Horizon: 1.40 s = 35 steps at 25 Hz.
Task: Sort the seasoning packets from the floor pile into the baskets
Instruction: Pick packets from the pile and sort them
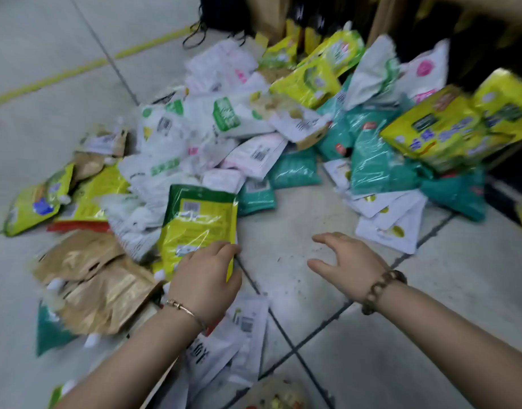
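Yellow-green glossy film with a dark green band across its far end marks the seasoning packet [196, 219] that the left hand [208, 273] grips. The fingers curl over its near edge and the thumb sits at its near right corner. The packet reaches out ahead of the knuckles, with its far end against the floor pile [224, 128]. Its upturned face shows a barcode and small print, and the film is wrinkled and shiny.

The right hand [346, 261] holds nothing. Its fingers are spread and loosely bent above a bare patch of tiled floor [295, 219], apart from the held packet.

One packet is in hand; the rest lie heaped. At least five teal packets [380, 166] show on the right of the pile, and one more lies at the lower left. At least three flat white packets [392, 222] with a green fruit mark lie fanned just beyond the right hand. Brown paper pouches [91, 284] lie crumpled beside the left forearm, too blurred to count. Each wrist wears one band: a thin bangle [186, 312] on the left and a bead bracelet [380, 287] on the right.
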Available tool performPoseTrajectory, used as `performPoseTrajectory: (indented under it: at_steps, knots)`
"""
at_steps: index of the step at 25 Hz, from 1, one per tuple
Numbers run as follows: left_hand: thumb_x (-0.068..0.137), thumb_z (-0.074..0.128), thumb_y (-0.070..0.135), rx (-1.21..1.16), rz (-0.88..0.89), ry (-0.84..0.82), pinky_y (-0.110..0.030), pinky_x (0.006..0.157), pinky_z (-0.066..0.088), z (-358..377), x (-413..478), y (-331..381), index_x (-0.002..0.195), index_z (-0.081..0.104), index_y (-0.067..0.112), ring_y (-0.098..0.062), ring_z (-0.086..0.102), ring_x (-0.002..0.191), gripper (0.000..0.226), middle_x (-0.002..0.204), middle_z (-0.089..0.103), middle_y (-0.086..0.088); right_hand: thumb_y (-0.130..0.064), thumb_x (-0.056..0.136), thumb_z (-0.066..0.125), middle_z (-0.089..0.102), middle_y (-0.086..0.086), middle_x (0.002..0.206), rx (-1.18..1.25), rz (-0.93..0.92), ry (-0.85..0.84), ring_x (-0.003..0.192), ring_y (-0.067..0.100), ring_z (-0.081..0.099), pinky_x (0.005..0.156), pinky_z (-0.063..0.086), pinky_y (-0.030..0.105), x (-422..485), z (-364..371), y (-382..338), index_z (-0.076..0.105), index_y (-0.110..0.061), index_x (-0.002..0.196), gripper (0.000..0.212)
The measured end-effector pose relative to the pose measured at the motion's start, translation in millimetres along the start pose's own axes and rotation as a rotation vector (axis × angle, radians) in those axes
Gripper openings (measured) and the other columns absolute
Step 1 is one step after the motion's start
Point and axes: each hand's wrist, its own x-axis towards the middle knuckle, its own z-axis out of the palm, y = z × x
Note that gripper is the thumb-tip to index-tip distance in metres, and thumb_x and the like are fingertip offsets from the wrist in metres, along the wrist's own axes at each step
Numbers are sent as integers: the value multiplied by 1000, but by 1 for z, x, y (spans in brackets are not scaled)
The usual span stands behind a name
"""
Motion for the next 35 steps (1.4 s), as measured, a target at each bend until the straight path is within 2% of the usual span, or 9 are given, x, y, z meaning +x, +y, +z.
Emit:
performPoseTrajectory:
  at_steps: [7,10,13,18,23,25,27,30,35]
  knots:
    - [87,53,29,-23,-119,-32,-32,88,42,32,-19,-49,125,55,29,-21,53,114,38,127,55,4,-41,81,62,52,4,134,202,40,-230,120,22,51,94,45,34,25,116,-46,42,-23,136,61]
    - [86,56,24,-117,-195,-42,-33,84,44,36,-21,-54,123,57,24,-24,55,111,37,127,56,-1,-34,75,71,63,6,111,259,144,-312,102,23,59,78,47,28,29,150,-53,59,-19,108,38]
    - [87,56,23,-236,-262,-28,-31,88,44,43,-17,-59,122,58,23,-21,55,112,35,126,57,0,-19,76,69,55,1,70,340,173,-248,72,19,52,54,34,25,35,159,-55,48,-18,64,24]
    - [84,56,2,-675,-411,217,-25,86,46,46,-10,-54,116,60,20,-15,59,102,36,110,60,5,-3,74,69,52,-7,53,576,49,36,56,7,48,52,36,16,27,116,-37,41,-19,52,39]
    - [79,54,-1,-716,-25,522,-25,91,47,44,-16,-29,118,50,25,-20,57,108,47,117,53,4,7,77,66,57,-19,53,886,46,280,50,-6,49,52,40,7,23,73,-9,48,-25,56,42]
    - [78,63,9,-957,-268,458,-22,92,47,46,-14,-27,121,42,36,-11,56,112,55,124,49,7,4,80,65,52,-17,49,1031,104,365,48,-4,44,50,39,10,22,70,-3,53,-28,54,42]
    - [77,70,4,-1369,-534,217,-31,90,53,47,-9,-24,128,44,22,-15,60,107,60,128,55,-5,0,82,64,53,-16,49,1128,154,356,48,-3,46,50,42,13,19,77,-9,58,-33,54,44]
    - [69,64,6,-1763,-719,18,-33,75,58,50,-6,-27,110,60,2,-22,70,84,41,100,71,-12,-3,82,65,60,-12,51,1223,254,278,50,2,55,51,48,19,12,100,-32,59,-34,53,43]
    - [69,64,-1,-1667,-803,186,-33,57,58,36,-8,-61,94,64,5,-24,72,74,26,84,74,-9,-20,87,61,69,-3,66,1244,387,110,61,10,65,54,55,24,13,132,-50,57,-20,70,17]
